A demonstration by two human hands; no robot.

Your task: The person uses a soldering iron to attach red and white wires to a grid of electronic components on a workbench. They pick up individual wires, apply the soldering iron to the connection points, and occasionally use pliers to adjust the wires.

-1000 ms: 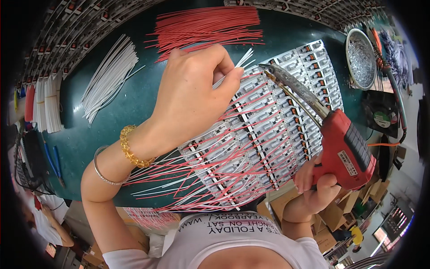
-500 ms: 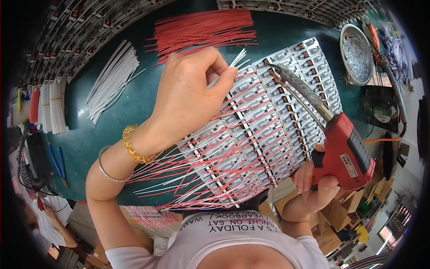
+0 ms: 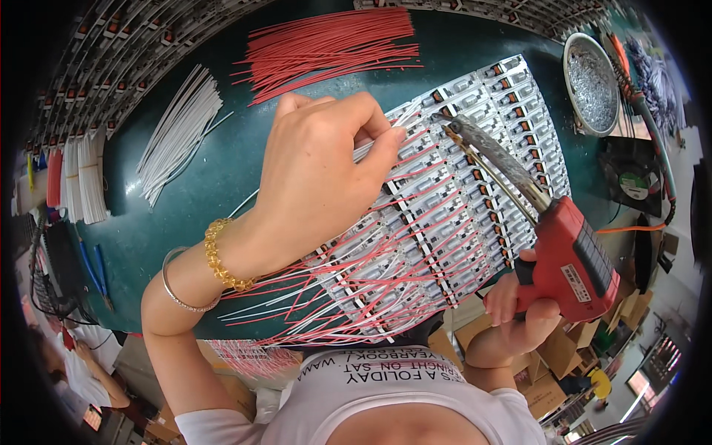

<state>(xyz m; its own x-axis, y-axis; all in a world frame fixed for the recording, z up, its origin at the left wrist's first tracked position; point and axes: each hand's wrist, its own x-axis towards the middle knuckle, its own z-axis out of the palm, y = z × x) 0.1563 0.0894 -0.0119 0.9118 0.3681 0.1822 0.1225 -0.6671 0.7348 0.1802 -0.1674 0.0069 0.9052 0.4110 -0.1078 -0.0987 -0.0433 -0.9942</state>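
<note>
My left hand (image 3: 315, 174) is closed in a pinch on white wires (image 3: 406, 113), whose tips show just beyond the fingers at the upper edge of a sheet of circuit boards (image 3: 512, 141). How many I hold is hidden by the fingers. In my right hand (image 3: 528, 317) is a red soldering gun (image 3: 575, 259), its long tip (image 3: 451, 127) pointing up and left over the boards, close to the held wire ends. Rows of red and white wires (image 3: 297, 289) are joined to the boards' left part and trail toward my left forearm.
Loose red wires (image 3: 334, 52) lie at the back, with a white bundle (image 3: 178, 133) to their left. A metal bowl (image 3: 591, 81) stands far right, near a black fan (image 3: 632, 176). Blue-handled tweezers or pliers (image 3: 96, 267) lie far left. Finished-looking strips (image 3: 111, 44) line the back.
My left hand has moved a little right and down, bringing the white wire ends from above the boards onto their upper edge. The soldering gun has shifted slightly down.
</note>
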